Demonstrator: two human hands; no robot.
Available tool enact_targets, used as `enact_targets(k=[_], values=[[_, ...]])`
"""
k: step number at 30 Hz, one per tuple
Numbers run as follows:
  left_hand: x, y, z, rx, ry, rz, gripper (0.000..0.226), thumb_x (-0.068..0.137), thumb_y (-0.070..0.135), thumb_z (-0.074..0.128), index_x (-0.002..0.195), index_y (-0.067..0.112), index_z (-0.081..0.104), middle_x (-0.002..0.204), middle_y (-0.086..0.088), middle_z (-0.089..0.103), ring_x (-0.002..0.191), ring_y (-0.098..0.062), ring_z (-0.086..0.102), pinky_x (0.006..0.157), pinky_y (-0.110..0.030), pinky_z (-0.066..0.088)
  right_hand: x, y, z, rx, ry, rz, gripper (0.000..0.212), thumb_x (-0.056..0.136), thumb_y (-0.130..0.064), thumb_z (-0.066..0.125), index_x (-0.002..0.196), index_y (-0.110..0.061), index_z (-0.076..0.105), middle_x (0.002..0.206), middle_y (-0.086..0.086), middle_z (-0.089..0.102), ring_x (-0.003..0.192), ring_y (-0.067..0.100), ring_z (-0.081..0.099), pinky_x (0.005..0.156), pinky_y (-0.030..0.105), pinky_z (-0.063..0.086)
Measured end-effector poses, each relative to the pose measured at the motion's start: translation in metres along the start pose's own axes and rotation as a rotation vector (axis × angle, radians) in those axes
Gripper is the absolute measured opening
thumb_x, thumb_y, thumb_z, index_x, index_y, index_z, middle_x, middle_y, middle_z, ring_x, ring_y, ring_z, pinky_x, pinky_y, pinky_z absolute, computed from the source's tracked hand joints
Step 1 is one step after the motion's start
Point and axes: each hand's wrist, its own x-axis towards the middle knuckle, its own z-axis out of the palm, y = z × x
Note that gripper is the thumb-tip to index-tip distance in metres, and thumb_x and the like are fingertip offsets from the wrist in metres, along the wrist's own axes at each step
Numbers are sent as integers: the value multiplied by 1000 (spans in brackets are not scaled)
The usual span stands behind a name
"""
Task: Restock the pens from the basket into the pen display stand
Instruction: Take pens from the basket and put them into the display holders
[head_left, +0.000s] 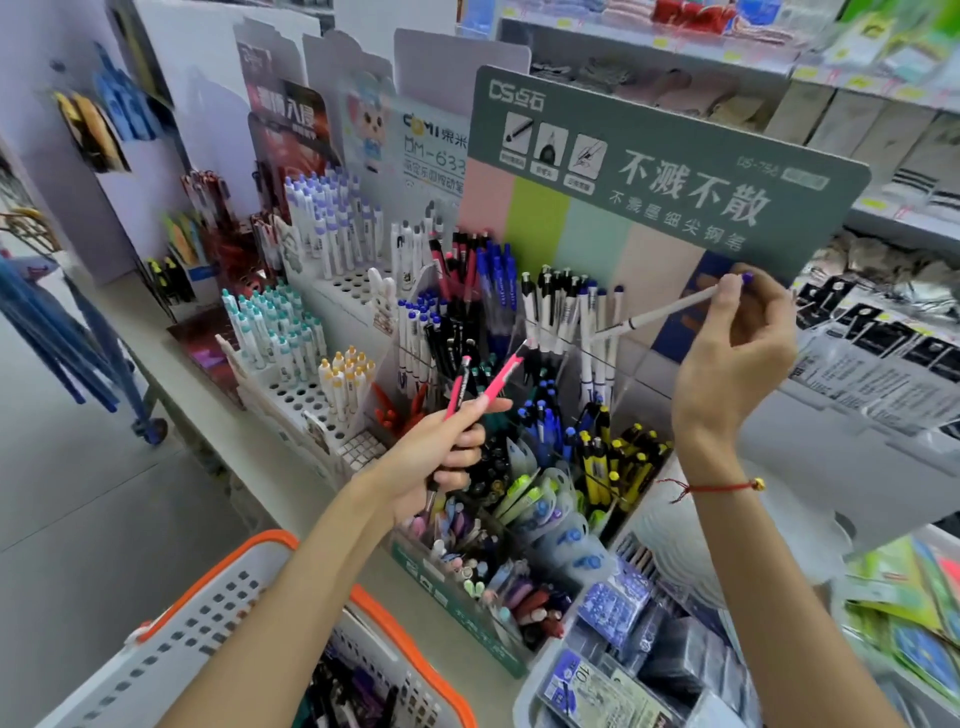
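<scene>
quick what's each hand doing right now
Left hand: gripping pink pens.
Right hand: pinching a white pen by its purple end.

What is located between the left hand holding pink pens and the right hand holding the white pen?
In the head view, between the left hand and right hand stand the display stand's compartments of blue, black and yellow pens.

The scene is brightly and evenly lit, with soft, diffuse light from overhead and only faint shadows beneath the forearms. The wide-angle lens bends straight lines: the shelves (883, 88) at upper right curve and lean, and the floor (78, 467) at left stretches outward. Sharpness is fair at the centre, where the green header card (675, 171) reads clearly, but falls off towards the edges; the upper shelves and the packets (914, 623) at lower right are smeared. Colours look slightly washed, with mild glare on clear plastic dividers.
</scene>
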Motion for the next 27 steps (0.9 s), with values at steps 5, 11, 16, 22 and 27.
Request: enact_targets(k=[5, 11, 16, 22, 27], values=[[-5, -5, 1, -69, -13, -25, 31, 101, 30, 43, 124, 16, 60, 60, 9, 29, 42, -2, 25, 36, -13, 18, -4, 9, -2, -275, -286, -166, 26, 97, -22, 57, 119, -8, 58, 96, -3, 68, 78, -2, 63, 73, 10, 48], [-13, -4, 0, -135, -58, -26, 45, 86, 33, 55, 126, 15, 61, 63, 8, 30, 43, -3, 27, 37, -14, 17, -8, 16, 7, -598, -450, -357, 18, 94, -30, 61, 103, -17, 69, 88, 2, 72, 81, 24, 65, 63, 35, 52], [-21, -2, -4, -129, -22, 10, 40, 93, 34, 50, 129, 18, 59, 64, 8, 31, 44, -3, 27, 39, -13, 16, -13, -5, 16, -569, -469, -381, 22, 93, -28, 64, 109, -15, 66, 92, -4, 57, 80, 13, 52, 61, 26, 40], [-22, 3, -6, -135, -21, 43, 45, 88, 37, 54, 130, 22, 58, 64, 9, 33, 45, -2, 27, 37, -12, 17, -59, -19, 41, -172, -955, 344, 34, 98, -31, 54, 127, -14, 50, 98, -1, 68, 72, 8, 67, 68, 28, 57], [-21, 6, -13, -114, 25, 62, 36, 92, 37, 55, 126, 26, 59, 67, 9, 41, 49, -2, 31, 37, -11, 17, -63, -15, 56, 27, -968, 361, 9, 97, -11, 55, 105, -12, 60, 86, 4, 67, 73, 12, 65, 67, 26, 55]])
